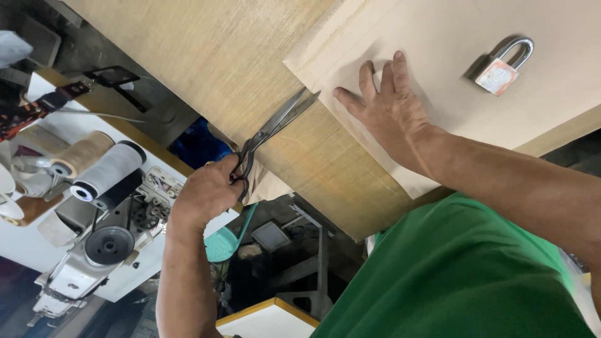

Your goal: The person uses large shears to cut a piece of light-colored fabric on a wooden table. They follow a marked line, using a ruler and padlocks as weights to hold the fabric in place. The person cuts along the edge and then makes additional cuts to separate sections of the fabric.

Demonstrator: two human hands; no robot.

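We see 2 bare hands at work on a wooden table (206,56) that fills the upper middle of the frame. The view seems turned, so we cannot say for sure which hand is which; we take the one at lower left as the left hand (206,191). Its fingers are curled shut through the loops of a pair of dark metal scissors (275,128), whose blades point up and to the right and look nearly closed, with their tips at the edge of a pale tan sheet (451,37).

The right hand (388,109), at centre right, lies flat on that sheet with its fingers spread and open, pressing it to the table and gripping nothing. The sheet covers the upper right of the frame, and a strip of it hangs over the table edge just beside the scissor handles. A padlock (501,72) with a silver shackle rests on the sheet at upper right, well apart from both hands.

At lower left stand a sewing machine (94,256) and thread spools (103,166). A green shirt (463,275) fills the lower right.
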